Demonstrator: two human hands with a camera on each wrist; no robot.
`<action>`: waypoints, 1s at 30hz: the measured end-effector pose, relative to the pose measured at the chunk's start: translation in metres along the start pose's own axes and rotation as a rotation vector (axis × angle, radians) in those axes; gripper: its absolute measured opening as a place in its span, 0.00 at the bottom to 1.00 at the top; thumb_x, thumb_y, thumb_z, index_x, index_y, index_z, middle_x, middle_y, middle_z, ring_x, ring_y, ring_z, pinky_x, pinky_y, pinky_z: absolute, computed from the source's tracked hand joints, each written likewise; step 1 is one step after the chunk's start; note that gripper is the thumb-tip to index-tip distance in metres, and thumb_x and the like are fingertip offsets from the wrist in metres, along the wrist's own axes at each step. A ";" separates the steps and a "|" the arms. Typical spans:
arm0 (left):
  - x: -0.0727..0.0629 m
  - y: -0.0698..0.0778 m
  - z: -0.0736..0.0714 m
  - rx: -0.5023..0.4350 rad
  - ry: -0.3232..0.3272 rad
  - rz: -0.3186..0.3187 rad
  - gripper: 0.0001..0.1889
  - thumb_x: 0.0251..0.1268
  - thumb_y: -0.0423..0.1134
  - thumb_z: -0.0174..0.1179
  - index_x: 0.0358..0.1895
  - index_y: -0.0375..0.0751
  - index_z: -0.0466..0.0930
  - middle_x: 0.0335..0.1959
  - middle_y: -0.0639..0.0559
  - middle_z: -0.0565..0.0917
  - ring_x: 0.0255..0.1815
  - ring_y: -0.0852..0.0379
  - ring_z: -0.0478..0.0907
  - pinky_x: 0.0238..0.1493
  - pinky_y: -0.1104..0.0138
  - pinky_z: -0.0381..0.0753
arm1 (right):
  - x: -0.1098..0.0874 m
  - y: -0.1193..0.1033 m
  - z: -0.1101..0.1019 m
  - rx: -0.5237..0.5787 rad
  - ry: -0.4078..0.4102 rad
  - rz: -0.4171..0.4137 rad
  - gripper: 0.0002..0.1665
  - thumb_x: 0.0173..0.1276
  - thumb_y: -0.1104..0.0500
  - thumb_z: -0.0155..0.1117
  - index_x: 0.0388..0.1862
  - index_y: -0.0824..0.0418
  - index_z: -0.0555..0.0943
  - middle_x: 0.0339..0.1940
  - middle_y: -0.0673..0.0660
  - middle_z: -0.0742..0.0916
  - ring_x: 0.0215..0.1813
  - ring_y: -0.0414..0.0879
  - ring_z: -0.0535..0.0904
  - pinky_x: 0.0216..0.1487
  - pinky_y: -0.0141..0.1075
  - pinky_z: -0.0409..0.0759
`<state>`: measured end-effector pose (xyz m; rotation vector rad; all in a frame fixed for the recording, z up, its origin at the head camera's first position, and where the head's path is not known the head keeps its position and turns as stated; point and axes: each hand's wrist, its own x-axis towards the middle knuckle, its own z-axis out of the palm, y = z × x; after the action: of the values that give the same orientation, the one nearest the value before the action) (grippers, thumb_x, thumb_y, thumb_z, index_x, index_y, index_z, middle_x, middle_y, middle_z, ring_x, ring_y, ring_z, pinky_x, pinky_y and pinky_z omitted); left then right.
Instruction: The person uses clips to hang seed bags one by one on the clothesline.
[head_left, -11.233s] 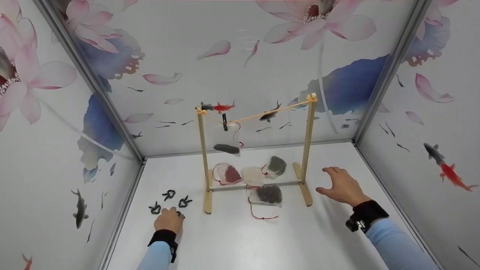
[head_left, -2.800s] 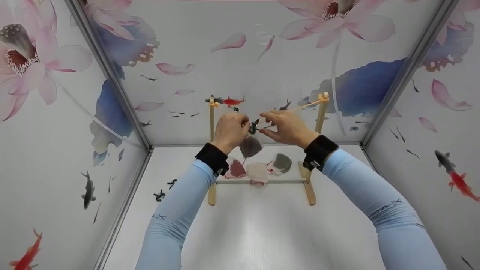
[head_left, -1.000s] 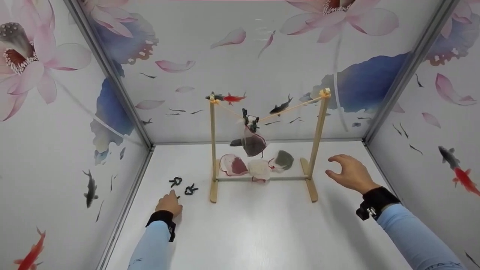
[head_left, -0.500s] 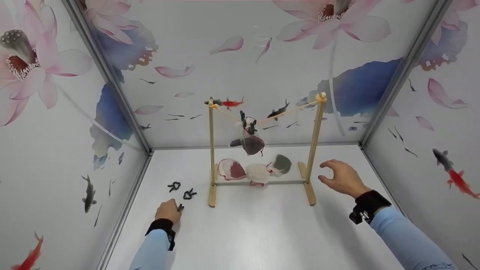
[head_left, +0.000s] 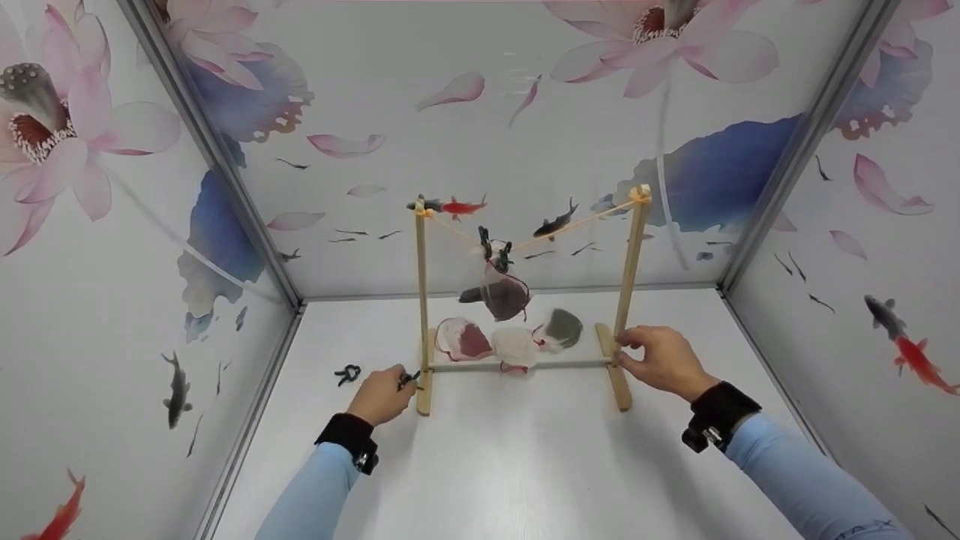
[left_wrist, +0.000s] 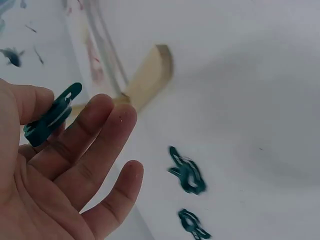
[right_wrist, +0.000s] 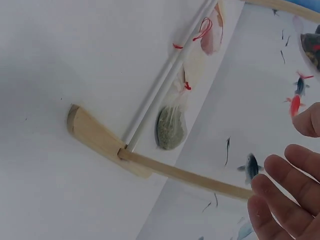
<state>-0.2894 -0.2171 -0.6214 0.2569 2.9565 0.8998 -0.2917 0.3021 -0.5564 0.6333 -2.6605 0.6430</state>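
My left hand (head_left: 386, 394) pinches a dark green spring clip (left_wrist: 52, 115) between thumb and index finger, its other fingers loosely extended, beside the left foot of a wooden stand. The right hand (head_left: 667, 361) is beside the stand's right post (head_left: 630, 270), fingers relaxed and holding nothing; contact with the post is unclear. On the sagging orange cord (head_left: 577, 223), clips (head_left: 499, 255) hold up a dark-filled drawstring bag (head_left: 506, 298), with a second dark one partly behind it. Lying at the stand's base are a reddish bag (head_left: 465, 341), a pale bag (head_left: 514, 345) and a green-grey bag (head_left: 562, 330).
A dark clip (head_left: 348, 374) lies on the white table (head_left: 495, 465) left of the stand; two loose clips show in the left wrist view, one of them a green clip (left_wrist: 189, 172). A bottom rail (head_left: 555, 364) joins the stand's feet. Printed panels enclose three sides.
A second bag now hangs from the cord, beside the first. Since half a second ago, my left hand has lifted a clip and moved right toward the stand. My right hand has moved left to the post.
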 end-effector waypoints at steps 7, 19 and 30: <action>0.004 0.085 -0.019 -0.115 -0.106 0.249 0.09 0.88 0.42 0.58 0.47 0.42 0.82 0.29 0.52 0.87 0.25 0.63 0.79 0.28 0.69 0.77 | 0.012 -0.033 0.009 0.073 0.050 -0.180 0.03 0.68 0.64 0.79 0.40 0.59 0.94 0.35 0.54 0.96 0.36 0.50 0.93 0.39 0.45 0.91; 0.013 0.155 -0.015 -0.446 -0.264 0.335 0.10 0.88 0.41 0.59 0.46 0.37 0.82 0.25 0.59 0.80 0.25 0.65 0.78 0.30 0.71 0.78 | 0.033 -0.091 0.016 0.137 0.045 -0.360 0.23 0.65 0.52 0.86 0.56 0.57 0.90 0.43 0.55 0.96 0.39 0.49 0.93 0.41 0.42 0.91; 0.015 0.176 -0.007 -0.451 -0.392 0.390 0.12 0.88 0.41 0.59 0.54 0.34 0.84 0.31 0.59 0.78 0.29 0.60 0.80 0.35 0.67 0.86 | 0.038 -0.105 0.030 0.074 0.046 -0.539 0.24 0.61 0.52 0.88 0.51 0.58 0.87 0.40 0.53 0.94 0.38 0.45 0.92 0.38 0.40 0.91</action>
<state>-0.2785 -0.0740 -0.5177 0.8855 2.3062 1.3400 -0.2785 0.1900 -0.5296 1.2745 -2.2756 0.5837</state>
